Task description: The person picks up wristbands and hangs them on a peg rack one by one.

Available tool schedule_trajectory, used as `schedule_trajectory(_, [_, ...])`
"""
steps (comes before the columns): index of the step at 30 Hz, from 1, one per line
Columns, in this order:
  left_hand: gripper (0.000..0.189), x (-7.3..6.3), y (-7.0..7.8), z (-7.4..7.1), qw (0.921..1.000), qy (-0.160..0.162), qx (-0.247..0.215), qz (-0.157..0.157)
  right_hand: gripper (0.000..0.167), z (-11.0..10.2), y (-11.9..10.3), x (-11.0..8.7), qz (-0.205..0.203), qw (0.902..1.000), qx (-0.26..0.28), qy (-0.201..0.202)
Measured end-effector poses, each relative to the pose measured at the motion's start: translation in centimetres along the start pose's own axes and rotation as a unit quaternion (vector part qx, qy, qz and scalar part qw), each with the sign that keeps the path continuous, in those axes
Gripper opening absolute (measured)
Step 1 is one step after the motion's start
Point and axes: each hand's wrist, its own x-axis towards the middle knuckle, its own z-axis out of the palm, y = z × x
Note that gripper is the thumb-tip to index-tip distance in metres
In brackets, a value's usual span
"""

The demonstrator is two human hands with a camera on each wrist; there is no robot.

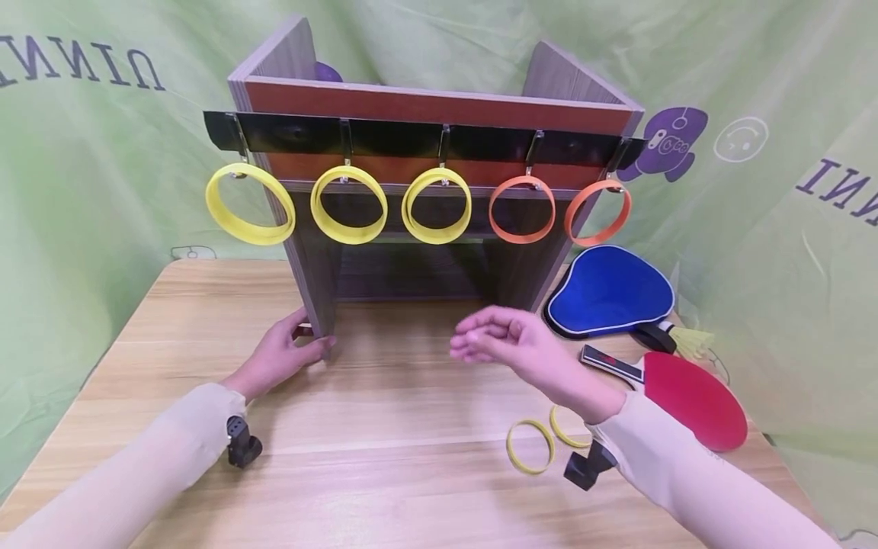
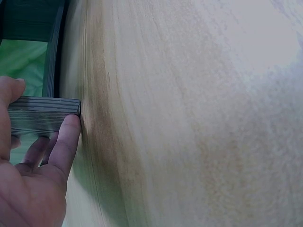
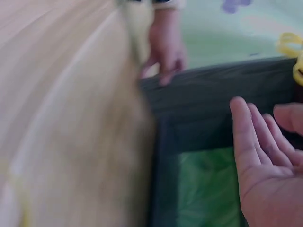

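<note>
A grey wood-grain shelf [image 1: 439, 100] with a red front and a black hook strip [image 1: 394, 137] stands on the table. Yellow rings [image 1: 216, 200] and orange rings [image 1: 493, 210] hang from the hooks. My left hand [image 1: 277, 357] grips the low front corner of the left side panel [image 2: 42, 106], thumb on one face and fingers on the other. Before the shelf's opening, my right hand [image 1: 521, 347] is held in the air with nothing in it. Its fingers [image 3: 246, 137] are loosely bent in the right wrist view.
On the right lie a blue paddle case [image 1: 610, 290], a yellow shuttlecock [image 1: 689, 341] and a red table tennis paddle [image 1: 696, 400]. Two loose yellow rings [image 1: 510, 450] rest on the wooden table [image 1: 384, 488] below my right wrist. Green cloth [image 1: 75, 168] hangs around the table.
</note>
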Motion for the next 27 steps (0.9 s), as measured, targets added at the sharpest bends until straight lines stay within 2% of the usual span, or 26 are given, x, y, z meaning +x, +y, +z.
schedule_trajectory(5, [0.056,-0.1,-0.1,-0.2,1.0,0.002,0.0,0.001,0.029,-0.8,3.3,-1.2,0.03,0.9964,-0.061,-0.051])
schedule_trajectory(8, [0.058,0.0,-0.1,-0.2,1.0,0.001,0.001,0.002,0.024,-1.5,5.0,-1.8,0.031,0.9883,-0.133,-0.069])
schedule_trajectory(12, [0.058,0.0,-0.1,-0.3,1.0,-0.002,0.004,0.0,0.016,-2.5,6.2,-2.6,0.021,0.9648,-0.245,-0.093])
schedule_trajectory(17, [0.057,-0.1,0.1,-0.3,1.0,-0.001,0.005,-0.001,0.009,-3.4,6.8,-3.4,0.008,0.9328,-0.339,-0.122])
schedule_trajectory(21, [0.057,-0.1,0.2,-0.3,1.0,0.0,0.003,0.001,0.012,-3.7,7.2,-3.9,0.015,0.9181,-0.37,-0.142])
schedule_trajectory(27, [0.059,-0.1,0.1,-0.1,1.0,-0.002,0.0,0.009,0.015,-3.5,8.2,-4.3,0.024,0.9068,-0.395,-0.146])
